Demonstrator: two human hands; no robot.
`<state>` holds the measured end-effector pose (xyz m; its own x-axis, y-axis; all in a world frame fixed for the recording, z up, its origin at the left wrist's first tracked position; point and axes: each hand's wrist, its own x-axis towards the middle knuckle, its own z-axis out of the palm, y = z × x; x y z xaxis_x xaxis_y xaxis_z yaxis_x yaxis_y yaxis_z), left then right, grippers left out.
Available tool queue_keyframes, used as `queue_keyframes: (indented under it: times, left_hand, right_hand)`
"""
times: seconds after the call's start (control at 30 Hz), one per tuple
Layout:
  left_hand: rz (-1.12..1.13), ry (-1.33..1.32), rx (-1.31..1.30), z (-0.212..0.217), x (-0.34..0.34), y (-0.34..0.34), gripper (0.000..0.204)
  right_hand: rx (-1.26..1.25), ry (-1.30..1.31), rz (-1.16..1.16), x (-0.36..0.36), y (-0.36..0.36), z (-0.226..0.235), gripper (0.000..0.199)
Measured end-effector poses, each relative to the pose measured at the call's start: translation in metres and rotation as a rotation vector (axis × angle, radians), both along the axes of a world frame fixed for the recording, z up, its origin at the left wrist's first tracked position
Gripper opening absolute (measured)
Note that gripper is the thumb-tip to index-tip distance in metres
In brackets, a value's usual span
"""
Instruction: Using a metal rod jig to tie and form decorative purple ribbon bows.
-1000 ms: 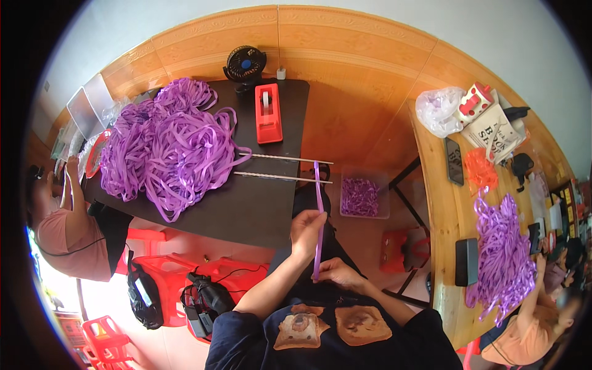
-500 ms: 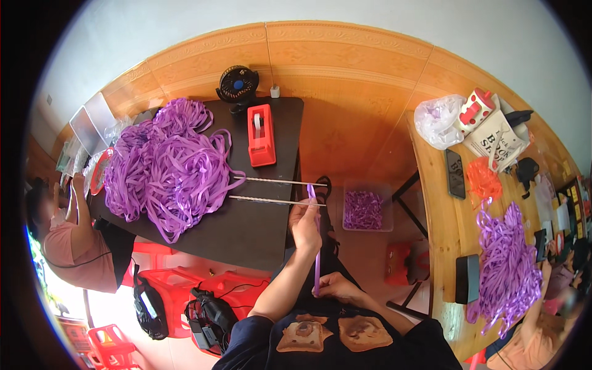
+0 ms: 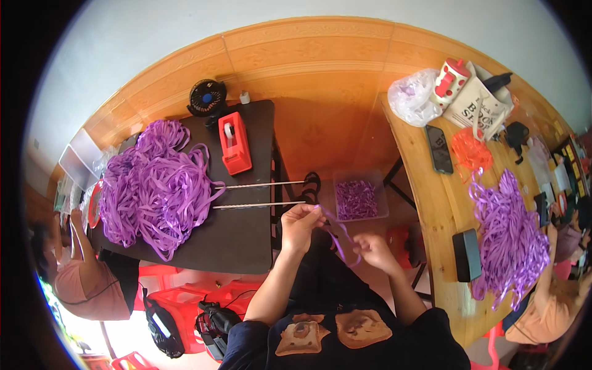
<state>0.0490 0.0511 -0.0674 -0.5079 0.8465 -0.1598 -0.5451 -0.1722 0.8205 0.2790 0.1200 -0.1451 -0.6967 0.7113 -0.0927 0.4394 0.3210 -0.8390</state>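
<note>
since the earlier frame the purple ribbon strip [image 3: 340,242] has dropped from upright into a slack loop just right of the black table [image 3: 246,246], the left hand [image 3: 300,223] pinching its upper end, the right hand [image 3: 374,251] farther right, fingers closed on its lower end.

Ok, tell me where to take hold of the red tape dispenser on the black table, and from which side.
Grip the red tape dispenser across its two long flat sides, around the middle, coming down from above. It is a narrow block lying lengthwise on the black table, so fingers can span its width. The tape roll sits in the far end, and the purple ribbon pile crowds its left, so a top approach looks clearest.
</note>
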Motion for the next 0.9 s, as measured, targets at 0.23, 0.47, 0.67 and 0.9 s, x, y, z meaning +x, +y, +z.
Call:
queue_keyframes:
  times: [0.23,0.47,0.67,0.9]
  left_hand:
    - [-0.369,-0.153,-0.053,0.017,0.021,-0.035,0.008]
    - [-0.481,-0.282,-0.090,0.034,0.021,-0.070,0.012]
    - [-0.586,-0.291,-0.183,0.030,0.015,-0.076,0.016]
    - [-0.725,-0.351,-0.180,0.031,0.013,-0.075,0.020]
  right_hand:
    - [-0.646,0.790,0.204,-0.058,0.005,0.095,0.040]
    - [-0.640,0.659,0.520,-0.055,0.013,0.096,0.022]
    - [-0.262,0.621,0.516,-0.052,0.011,0.115,0.015]
    - [0.070,0.566,0.582,-0.054,0.002,0.137,0.014]
